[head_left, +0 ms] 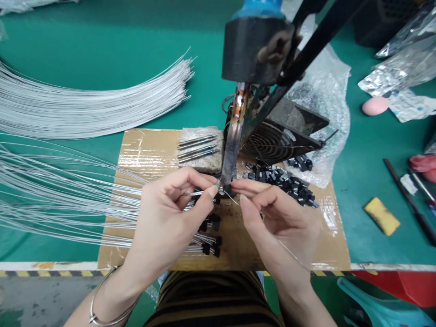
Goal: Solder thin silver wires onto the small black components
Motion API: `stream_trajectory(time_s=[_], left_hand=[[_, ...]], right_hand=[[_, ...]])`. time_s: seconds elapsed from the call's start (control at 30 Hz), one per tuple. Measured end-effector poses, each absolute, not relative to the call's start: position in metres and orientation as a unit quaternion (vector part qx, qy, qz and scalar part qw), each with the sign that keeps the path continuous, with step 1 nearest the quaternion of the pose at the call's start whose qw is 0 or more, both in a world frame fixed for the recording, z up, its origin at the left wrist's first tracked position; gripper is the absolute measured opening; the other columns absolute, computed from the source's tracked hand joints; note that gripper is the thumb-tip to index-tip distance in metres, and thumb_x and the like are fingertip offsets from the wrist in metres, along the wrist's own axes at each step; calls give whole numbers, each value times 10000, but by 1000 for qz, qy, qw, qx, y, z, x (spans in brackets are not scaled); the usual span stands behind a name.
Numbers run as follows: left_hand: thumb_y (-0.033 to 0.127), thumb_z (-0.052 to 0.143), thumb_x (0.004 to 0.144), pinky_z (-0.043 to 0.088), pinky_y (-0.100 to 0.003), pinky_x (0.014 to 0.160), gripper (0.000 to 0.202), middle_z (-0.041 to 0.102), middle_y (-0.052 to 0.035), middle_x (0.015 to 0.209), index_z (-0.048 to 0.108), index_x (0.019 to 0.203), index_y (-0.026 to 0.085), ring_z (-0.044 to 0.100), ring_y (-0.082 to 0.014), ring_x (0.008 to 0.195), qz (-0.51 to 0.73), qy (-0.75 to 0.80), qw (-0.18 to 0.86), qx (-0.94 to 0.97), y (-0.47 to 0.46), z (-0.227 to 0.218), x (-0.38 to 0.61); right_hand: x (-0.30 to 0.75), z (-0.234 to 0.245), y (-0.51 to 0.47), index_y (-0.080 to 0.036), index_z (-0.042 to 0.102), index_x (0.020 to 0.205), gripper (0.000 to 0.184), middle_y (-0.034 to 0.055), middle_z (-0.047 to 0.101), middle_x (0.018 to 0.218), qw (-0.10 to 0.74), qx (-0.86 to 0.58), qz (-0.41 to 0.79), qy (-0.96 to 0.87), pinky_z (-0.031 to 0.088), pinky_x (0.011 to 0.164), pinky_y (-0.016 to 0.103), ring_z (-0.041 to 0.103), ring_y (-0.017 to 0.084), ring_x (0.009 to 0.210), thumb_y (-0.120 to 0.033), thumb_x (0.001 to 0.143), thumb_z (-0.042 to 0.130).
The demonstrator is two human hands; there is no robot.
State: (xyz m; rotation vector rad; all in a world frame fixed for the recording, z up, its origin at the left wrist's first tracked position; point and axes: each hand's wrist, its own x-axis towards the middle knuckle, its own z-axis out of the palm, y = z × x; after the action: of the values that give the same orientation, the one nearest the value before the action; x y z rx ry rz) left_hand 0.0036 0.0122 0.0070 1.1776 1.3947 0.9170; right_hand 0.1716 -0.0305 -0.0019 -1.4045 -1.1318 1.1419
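Observation:
My left hand (170, 220) pinches a thin grey wire (199, 193) right below the tip of a mounted soldering iron (232, 141). Whatever sits at the wire's end is mostly hidden by the fingertips. From the right, my right hand (277, 218) is closed on a fine strand of solder wire (232, 198), which reaches to the iron's tip; its tail (293, 255) lies across the palm. Below the left fingers, several wires end in small black connectors (214, 245). Loose black connectors (286, 184) are heaped beyond the right hand.
A cardboard sheet (146, 147) covers the work spot. Several metal rods (197, 147) rest on a grey block. A thick bundle of wires (102, 111) lies back left. Behind the iron stand a fan (272, 141) and bubble wrap (330, 104). A yellow sponge (381, 215) is at right.

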Motion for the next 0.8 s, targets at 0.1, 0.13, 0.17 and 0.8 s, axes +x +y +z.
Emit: stream_trajectory(time_s=[0.1,0.13,0.17,0.8], left_hand=[[122,797,858,496,-142,609,127,784,25,801,757,773,207,650,-68,658,383,583,520,493,12,7,3],[118,795,859,502,-140,614,129,786,23,802,757,772,206,658,-70,664,383,584,520,492,12,8,3],[114,793,860,507,-139,621,133,789,22,810,756,770,204,664,-70,671,384,586,519,490,12,8,3],[119,788,859,484,-179,592,121,819,7,851,760,784,209,647,-89,649,393,577,501,512,11,6,2]], right_hand=[[173,-1,-30,-249,626,767,249,54,820,1204,478,-579,465,-469,575,1111,460,768,250,1182,-151,979,713],[173,-1,-30,-248,629,768,246,55,821,1201,477,-580,462,-472,583,1096,455,770,253,1178,-151,977,715],[173,-1,-30,-246,631,768,244,55,824,1191,480,-579,458,-473,591,1079,449,772,255,1174,-149,975,717],[162,-16,-32,-239,656,777,240,2,829,1136,552,-551,417,-466,574,1061,328,776,180,1130,-125,978,723]])
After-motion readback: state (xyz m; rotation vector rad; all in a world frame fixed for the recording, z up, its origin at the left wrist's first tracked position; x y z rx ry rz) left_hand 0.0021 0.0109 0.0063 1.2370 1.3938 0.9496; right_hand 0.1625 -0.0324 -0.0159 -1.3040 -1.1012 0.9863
